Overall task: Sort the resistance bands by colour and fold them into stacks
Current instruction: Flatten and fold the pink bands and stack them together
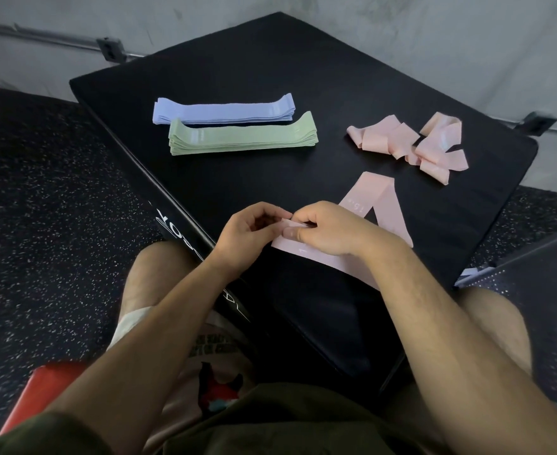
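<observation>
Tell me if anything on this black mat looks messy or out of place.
The loose pink bands at the far right lie in a twisted, unfolded heap, unlike the flat blue stack and green stack. The pink band under both hands is splayed in a V, not yet flat.

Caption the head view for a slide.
Both hands pinch a pink band; blue and green stacks done.

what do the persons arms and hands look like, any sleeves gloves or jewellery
Both arms are bare from the elbow down, with no sleeves in view. The left hand and right hand wear no gloves, and no rings, watch or wristbands show. Fingernails look short and unpainted.
</observation>
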